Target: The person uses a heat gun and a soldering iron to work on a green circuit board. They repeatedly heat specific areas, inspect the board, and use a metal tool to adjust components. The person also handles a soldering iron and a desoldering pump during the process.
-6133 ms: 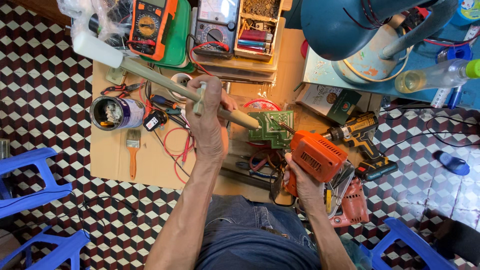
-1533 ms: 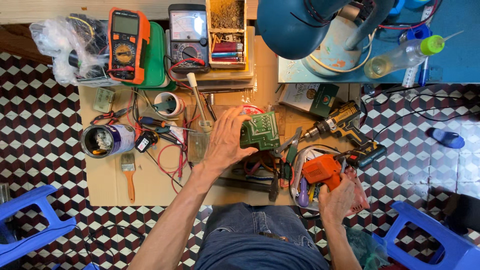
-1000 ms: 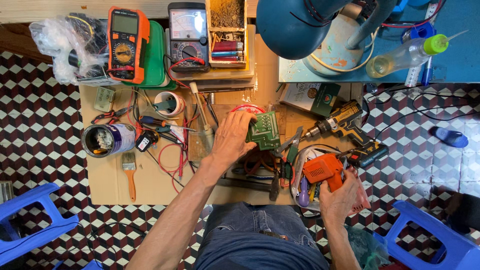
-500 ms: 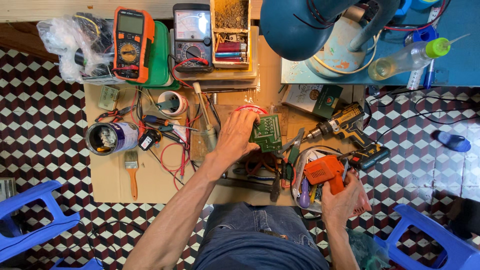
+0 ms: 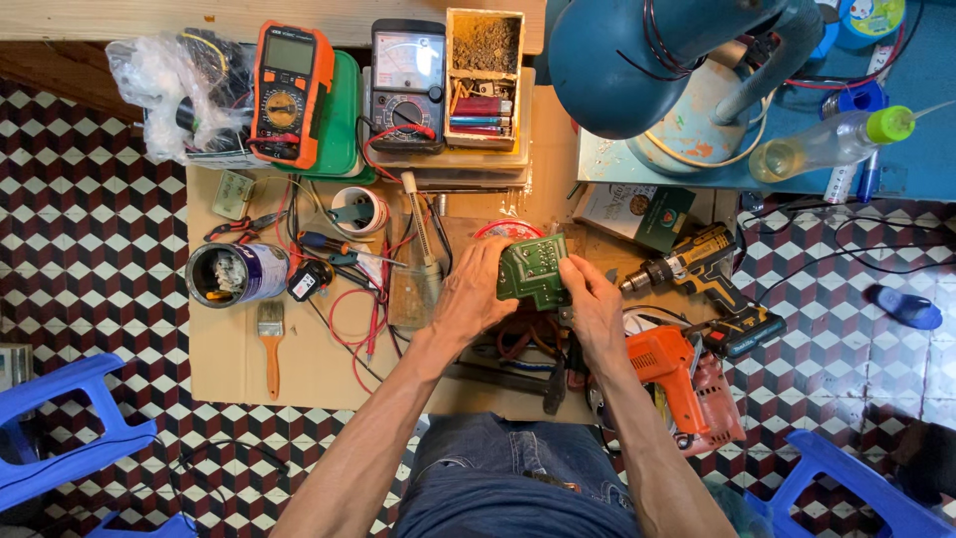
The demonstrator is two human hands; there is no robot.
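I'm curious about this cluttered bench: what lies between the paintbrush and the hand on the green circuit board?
In the head view, between the paintbrush and the left hand on the circuit board lie looping red wires on the cardboard sheet.

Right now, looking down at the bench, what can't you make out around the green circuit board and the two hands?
Head view only:
- green circuit board: its underside faces away, and the left hand and right hand cover its edges.
- orange power tool: partly behind the right forearm.
- blue lamp: its shade hides the bench beneath it.
- small parts box: contents too small to identify.
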